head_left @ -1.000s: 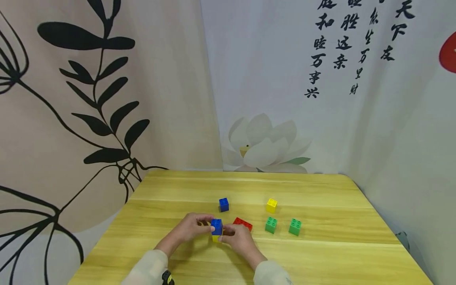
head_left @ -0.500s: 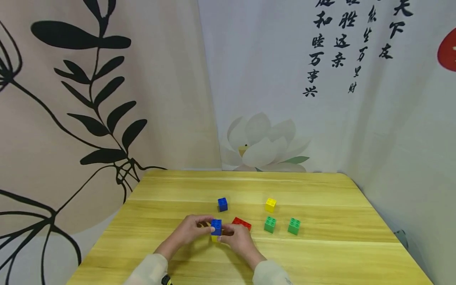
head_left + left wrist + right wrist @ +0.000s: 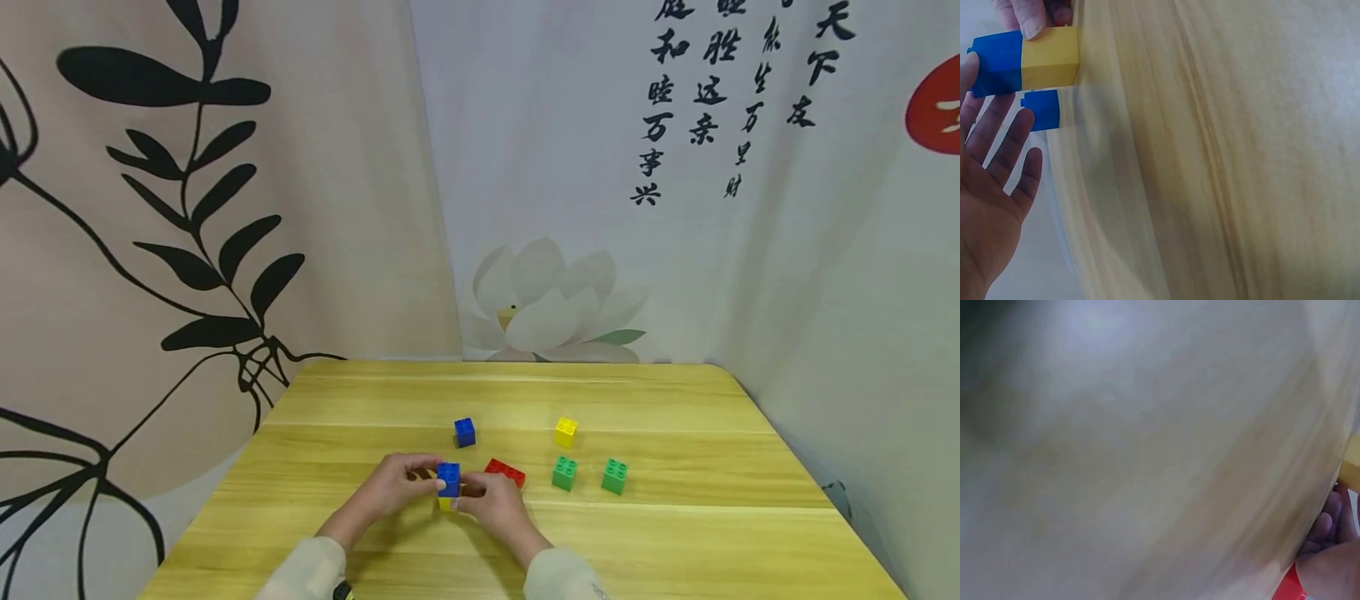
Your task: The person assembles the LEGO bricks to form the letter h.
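Observation:
A blue toy brick (image 3: 448, 475) sits on top of a yellow brick (image 3: 446, 504), the pair upright between both hands. My left hand (image 3: 396, 485) pinches the blue brick from the left between thumb and fingers. From the right, my right hand (image 3: 497, 505) grips the lower, yellow part. In the left wrist view the upper blue brick (image 3: 999, 64) and yellow brick (image 3: 1050, 57) meet face to face, and the left hand's lower fingers spread free of them. The right wrist view catches only an edge of the yellow brick (image 3: 1352, 464) beside curled fingers (image 3: 1329, 519).
Just beyond the right hand lies a red brick (image 3: 506, 472). Farther back stand another blue brick (image 3: 465, 432) and a second yellow brick (image 3: 566, 432). Two green bricks (image 3: 564, 472) are to the right on the wooden table (image 3: 712, 550). A printed curtain hangs behind.
The head view has shifted a little, so everything sits slightly farther left in it. Both hands keep their hold on the stacked bricks, in about the same place on the table.

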### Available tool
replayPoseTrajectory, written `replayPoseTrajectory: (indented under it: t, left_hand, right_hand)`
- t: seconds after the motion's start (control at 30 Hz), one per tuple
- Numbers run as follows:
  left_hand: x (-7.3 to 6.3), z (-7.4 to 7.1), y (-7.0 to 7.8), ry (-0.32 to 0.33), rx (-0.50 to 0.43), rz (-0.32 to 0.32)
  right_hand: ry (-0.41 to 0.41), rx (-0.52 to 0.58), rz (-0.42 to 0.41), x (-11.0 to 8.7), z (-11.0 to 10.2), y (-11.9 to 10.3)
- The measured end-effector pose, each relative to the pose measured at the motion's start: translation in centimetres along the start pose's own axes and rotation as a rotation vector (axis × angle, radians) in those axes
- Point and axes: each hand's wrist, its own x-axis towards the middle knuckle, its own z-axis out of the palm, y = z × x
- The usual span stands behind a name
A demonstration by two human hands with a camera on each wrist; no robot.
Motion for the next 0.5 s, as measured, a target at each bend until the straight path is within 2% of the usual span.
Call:
replayPoseTrajectory:
  t: [0.27, 0.5]
  left_hand:
    - [-0.17, 0.20, -0.23, 0.009, -0.044, -0.014]
    - [-0.17, 0.26, 0.05, 0.011, -0.059, 0.011]
  right_hand:
    - [-0.013, -0.008, 0.004, 0.09, 0.10, 0.21]
    - [-0.014, -0.043, 0.001, -0.15, 0.13, -0.08]
